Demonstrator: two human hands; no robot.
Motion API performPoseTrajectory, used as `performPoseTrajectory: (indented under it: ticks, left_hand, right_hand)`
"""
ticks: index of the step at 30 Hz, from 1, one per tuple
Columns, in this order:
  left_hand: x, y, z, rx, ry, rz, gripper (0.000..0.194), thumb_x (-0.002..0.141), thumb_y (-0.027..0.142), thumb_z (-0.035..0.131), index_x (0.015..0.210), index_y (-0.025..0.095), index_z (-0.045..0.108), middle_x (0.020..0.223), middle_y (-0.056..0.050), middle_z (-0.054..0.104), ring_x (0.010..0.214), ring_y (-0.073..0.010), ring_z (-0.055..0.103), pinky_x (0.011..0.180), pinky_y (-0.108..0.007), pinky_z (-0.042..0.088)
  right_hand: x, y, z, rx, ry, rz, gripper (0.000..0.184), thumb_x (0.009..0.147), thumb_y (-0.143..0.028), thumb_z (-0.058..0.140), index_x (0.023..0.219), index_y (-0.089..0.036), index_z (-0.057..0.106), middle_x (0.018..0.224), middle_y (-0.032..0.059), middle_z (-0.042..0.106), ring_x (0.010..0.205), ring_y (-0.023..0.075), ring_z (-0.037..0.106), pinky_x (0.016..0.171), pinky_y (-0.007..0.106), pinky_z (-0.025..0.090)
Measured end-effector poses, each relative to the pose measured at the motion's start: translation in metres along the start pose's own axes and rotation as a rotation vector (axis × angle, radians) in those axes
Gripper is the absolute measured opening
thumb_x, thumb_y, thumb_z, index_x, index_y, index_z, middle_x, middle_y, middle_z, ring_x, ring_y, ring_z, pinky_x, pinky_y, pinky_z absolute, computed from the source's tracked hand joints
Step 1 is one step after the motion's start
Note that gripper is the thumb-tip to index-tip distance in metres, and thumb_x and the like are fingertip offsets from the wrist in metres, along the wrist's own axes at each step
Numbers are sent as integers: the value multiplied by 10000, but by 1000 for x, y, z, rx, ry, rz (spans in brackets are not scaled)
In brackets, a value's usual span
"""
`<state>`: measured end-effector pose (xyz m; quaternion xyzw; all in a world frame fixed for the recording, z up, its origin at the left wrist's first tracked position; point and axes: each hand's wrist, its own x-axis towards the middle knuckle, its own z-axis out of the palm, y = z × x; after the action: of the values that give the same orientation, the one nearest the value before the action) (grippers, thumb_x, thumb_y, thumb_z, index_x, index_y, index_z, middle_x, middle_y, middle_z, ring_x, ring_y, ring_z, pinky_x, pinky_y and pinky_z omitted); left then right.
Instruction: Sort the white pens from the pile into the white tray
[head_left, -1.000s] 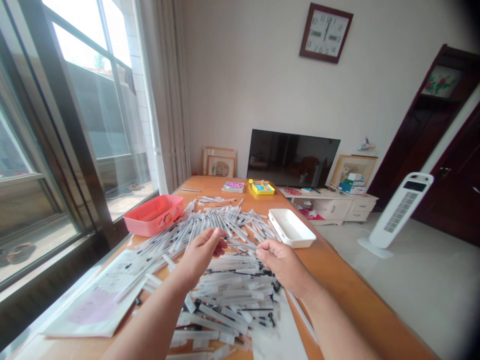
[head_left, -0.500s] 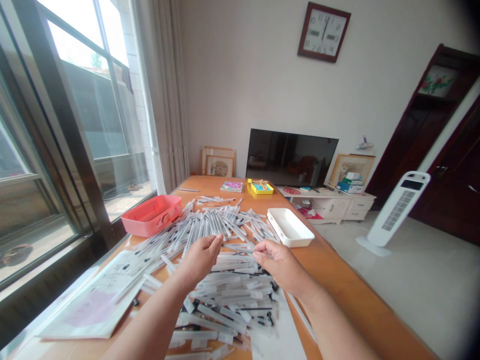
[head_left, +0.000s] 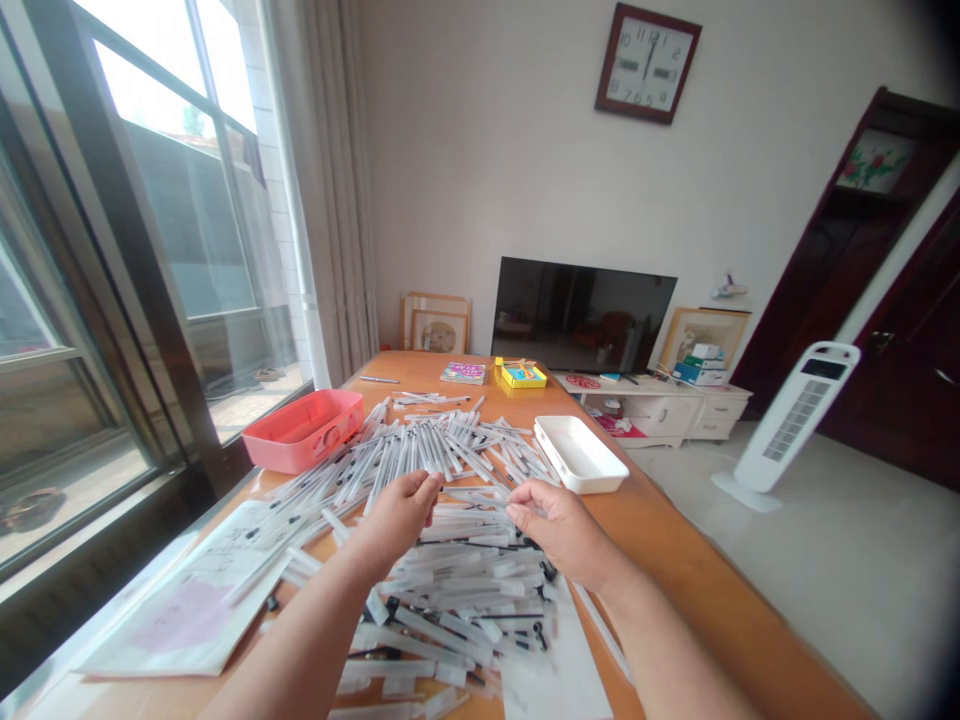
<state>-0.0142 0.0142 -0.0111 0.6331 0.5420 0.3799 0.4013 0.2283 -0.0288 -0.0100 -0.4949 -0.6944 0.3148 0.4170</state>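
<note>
Left hand: the left hand [head_left: 409, 512] is curled, its thumb drawn in against the forefinger; a thin dark line shows just beyond the fingertips, but whether it is pinched I cannot tell.
Right hand: the right hand [head_left: 551, 515] pinches a clear tube [head_left: 493, 499] between thumb and forefinger, its free end towards the left hand, above the spread of pen parts.
Slip risk: the tube is slim and looks smooth, so a light or off-centre pinch could let it turn or drop.
Lost-piece risk: a dropped tube could vanish among the near tubes [head_left: 439, 570] or the far heap [head_left: 420, 450], since they look alike.
Small parts: black pieces [head_left: 538, 636] lie loose by the near tubes; a brushing wrist could scatter them.
Forearms: both pass low beside the parts, so a sideways sweep could drag tubes along or shift the booklet [head_left: 161, 635].
Edge: the white tray [head_left: 600, 482] sits near the right side of the worktop [head_left: 675, 590]; a wide elbow could nudge it off.
Pink basket: the pink basket [head_left: 300, 455] touches or nearly touches the heap, so a bump could stir it.
</note>
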Motion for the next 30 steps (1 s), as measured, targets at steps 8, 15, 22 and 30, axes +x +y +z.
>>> performPoseTrajectory:
  ticks: [8, 15, 22, 30]
  left_hand:
    - [6, -12, -4, 349, 49, 62, 476, 857, 591, 497, 576, 214, 569, 540, -30, 576, 510, -162, 463, 567, -270, 268]
    - [0, 1, -8, 660, 22, -37, 522, 923, 578, 338, 726, 214, 657, 732, -74, 672, 632, -190, 562, 603, -277, 314]
    - [3, -9, -3, 649, 54, 99, 272, 883, 377, 454, 761, 209, 629, 673, -18, 610, 612, -147, 495, 560, -246, 285]
    - [2, -8, -1, 533, -31, 84, 359, 794, 203, 492, 1078, 246, 708, 688, 10, 638, 613, -142, 544, 584, -240, 329]
  right_hand:
    - [2, 11, -1, -133, 15, 81, 171, 812, -343, 609, 830, -190, 684, 791, 10, 675, 811, 193, 596, 753, 285, 433]
    - [0, 12, -1, -150, 37, 96, 151, 755, -317, 637, 850, -205, 673, 812, 9, 678, 821, 203, 596, 756, 286, 434]
    - [-2, -7, -4, -35, 81, 99, 136, 765, -273, 616, 872, -205, 667, 748, -13, 630, 750, 171, 565, 710, 270, 419]
    - [-2, -17, -9, 138, 181, 137, 159, 775, -325, 637, 844, -183, 649, 590, -57, 480, 554, 108, 413, 551, 236, 343]
